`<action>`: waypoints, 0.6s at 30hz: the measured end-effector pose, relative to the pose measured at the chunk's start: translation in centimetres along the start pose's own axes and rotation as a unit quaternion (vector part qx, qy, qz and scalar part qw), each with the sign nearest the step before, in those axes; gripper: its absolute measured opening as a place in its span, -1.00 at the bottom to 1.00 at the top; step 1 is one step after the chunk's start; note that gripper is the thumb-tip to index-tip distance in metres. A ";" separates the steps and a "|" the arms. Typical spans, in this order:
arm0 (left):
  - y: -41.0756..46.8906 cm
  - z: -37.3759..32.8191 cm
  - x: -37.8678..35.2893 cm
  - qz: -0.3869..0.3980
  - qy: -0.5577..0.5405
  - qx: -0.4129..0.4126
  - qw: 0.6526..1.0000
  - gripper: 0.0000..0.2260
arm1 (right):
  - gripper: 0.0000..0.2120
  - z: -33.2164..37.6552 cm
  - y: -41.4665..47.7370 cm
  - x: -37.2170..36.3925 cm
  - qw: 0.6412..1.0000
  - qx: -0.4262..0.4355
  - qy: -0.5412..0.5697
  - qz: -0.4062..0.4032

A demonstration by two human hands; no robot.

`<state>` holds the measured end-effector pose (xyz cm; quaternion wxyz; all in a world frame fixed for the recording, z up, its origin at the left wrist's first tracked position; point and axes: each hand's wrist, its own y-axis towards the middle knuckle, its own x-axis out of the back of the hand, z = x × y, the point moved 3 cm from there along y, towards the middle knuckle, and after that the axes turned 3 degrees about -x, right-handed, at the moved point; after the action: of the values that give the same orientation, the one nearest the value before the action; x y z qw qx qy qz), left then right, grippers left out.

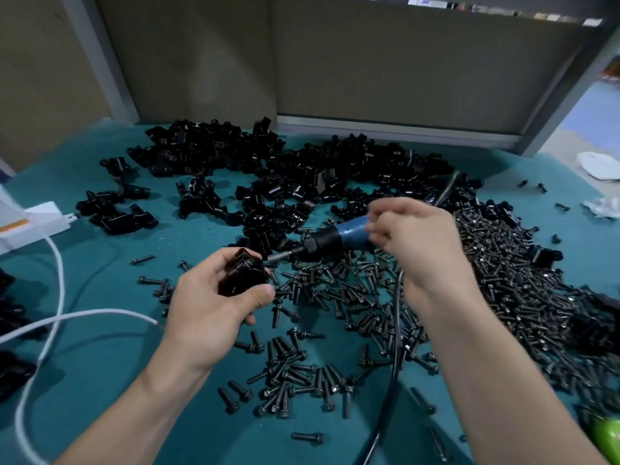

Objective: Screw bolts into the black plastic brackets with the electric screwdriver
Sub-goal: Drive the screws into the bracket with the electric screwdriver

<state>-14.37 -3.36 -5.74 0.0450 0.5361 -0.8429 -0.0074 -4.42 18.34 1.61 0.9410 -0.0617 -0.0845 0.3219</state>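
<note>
My left hand (pixel 214 297) grips a black plastic bracket (pixel 242 272) above the table, with a bolt head showing on its top. My right hand (pixel 412 236) holds the blue and black electric screwdriver (pixel 330 238) by its body. The tool lies nearly level and points left, and its metal bit (pixel 280 256) reaches the bracket's upper right side. A heap of loose black bolts (pixel 503 280) lies under and to the right of my hands. More brackets (pixel 285 169) are piled at the back of the table.
The table has a teal cover (pixel 100 347). A white cable (pixel 57 317) loops at the left beside a white box (pixel 30 223). The screwdriver's black cord (pixel 396 347) runs down toward the front edge. Grey partition panels (pixel 369 62) stand behind. White rags (pixel 600 166) lie far right.
</note>
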 end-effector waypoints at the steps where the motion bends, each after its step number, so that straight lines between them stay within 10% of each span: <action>1: 0.0 0.0 0.0 -0.001 0.009 -0.004 1.000 -0.68 | -0.70 -0.4 -0.3 -0.1 0.990 0.043 -0.130 0.041; 4: 0.0 0.2 -0.1 0.003 0.031 -0.018 0.999 -0.62 | -0.77 -2.7 -0.6 -1.0 0.895 0.104 -0.414 0.128; 8: -0.1 0.5 -0.3 0.015 0.054 -0.026 0.998 -0.65 | -0.81 -4.8 -0.9 -1.6 0.857 0.136 -0.486 0.110; 13: -0.3 0.4 -0.6 0.031 0.094 -0.037 0.994 -0.66 | -0.84 -5.7 -1.4 -1.9 0.857 0.183 -0.473 0.095; 18: -0.4 0.1 -1.3 0.079 0.088 -0.041 0.992 -0.62 | -0.84 -5.3 -2.0 -1.9 0.966 0.140 -0.179 0.126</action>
<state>-13.45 -2.38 -5.99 0.1412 0.4643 -0.8743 0.0085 -3.64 15.22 -3.49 0.8618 0.1187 -0.1973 0.4519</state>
